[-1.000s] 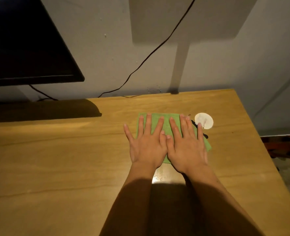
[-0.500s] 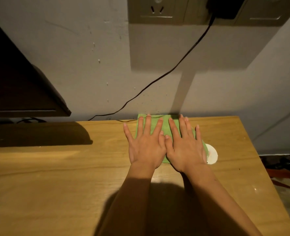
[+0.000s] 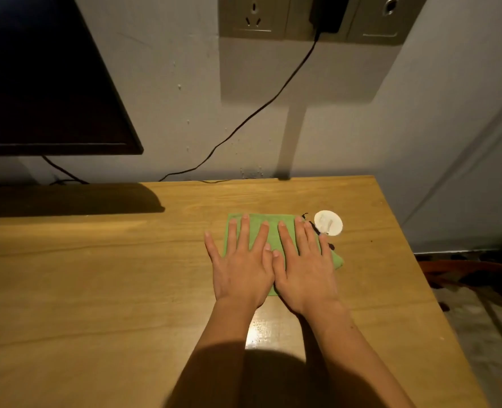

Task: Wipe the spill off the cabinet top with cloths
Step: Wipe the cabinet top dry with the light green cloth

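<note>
A folded green cloth (image 3: 271, 220) lies flat on the wooden cabinet top (image 3: 96, 275), right of centre. My left hand (image 3: 239, 269) and my right hand (image 3: 302, 269) press on it side by side, palms down, fingers spread, thumbs touching. Neither hand curls around the cloth. Thin black marks (image 3: 313, 226) show on the wood at the cloth's right edge, partly under my right fingers. A shiny patch (image 3: 268, 328) glints between my wrists.
A white round disc (image 3: 328, 226) lies just right of the cloth. A dark monitor (image 3: 37, 83) stands at the back left. A black cable (image 3: 243, 122) runs from a plug (image 3: 326, 10) in the wall sockets down behind the cabinet. The top's right edge (image 3: 405, 260) drops to the floor.
Half a second ago both hands had pushed the cloth to the back edge by the wall. They have now slid it back toward me, level with the white disc.
</note>
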{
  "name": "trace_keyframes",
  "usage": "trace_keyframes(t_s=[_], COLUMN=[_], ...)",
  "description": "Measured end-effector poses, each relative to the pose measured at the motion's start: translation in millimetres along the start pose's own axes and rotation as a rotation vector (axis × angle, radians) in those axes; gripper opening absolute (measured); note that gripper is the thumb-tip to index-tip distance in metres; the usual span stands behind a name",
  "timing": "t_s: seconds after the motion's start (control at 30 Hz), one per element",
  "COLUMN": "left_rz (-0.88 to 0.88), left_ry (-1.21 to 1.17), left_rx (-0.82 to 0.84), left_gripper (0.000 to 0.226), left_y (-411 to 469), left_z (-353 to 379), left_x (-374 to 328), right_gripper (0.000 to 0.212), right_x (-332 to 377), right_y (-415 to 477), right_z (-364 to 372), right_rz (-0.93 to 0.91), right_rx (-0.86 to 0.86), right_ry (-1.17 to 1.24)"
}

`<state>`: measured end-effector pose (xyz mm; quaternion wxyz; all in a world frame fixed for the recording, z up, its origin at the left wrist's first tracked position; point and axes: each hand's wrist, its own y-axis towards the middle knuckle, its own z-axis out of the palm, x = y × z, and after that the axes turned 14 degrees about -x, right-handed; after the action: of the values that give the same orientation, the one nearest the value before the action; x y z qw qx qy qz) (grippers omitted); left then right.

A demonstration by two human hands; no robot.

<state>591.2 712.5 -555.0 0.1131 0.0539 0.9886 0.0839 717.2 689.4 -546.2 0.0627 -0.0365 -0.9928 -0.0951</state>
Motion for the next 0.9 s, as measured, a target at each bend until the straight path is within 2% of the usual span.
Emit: trace_keyframes(t_s=[0.23,0.53,0.67,0.9], left_rz=[-0.018,-0.033,-0.029,-0.024], left_ry=[-0.001,0.038,0.057,0.082], left_rx=[0.022,0.074,0.099,0.123], left_gripper=[0.057,0.059,0.059,0.056], left_y=[-125,-285,-314,-311], left_z=[-27,-57,-63,-66], left_x=[-12,-45,-58,-61], right_gripper=[0.064,0.063,0.061,0.061], right_x=[0,-23,-30,-34], right_y=[-124,-279,-313,-309], right_z=[-31,-69,-76,-80], right_rz=[0.001,-0.023,-0.001,0.003], right_rx=[0.015,0.118,0.116,0.152], right_ry=[0.061,0.016,0.026,0.066])
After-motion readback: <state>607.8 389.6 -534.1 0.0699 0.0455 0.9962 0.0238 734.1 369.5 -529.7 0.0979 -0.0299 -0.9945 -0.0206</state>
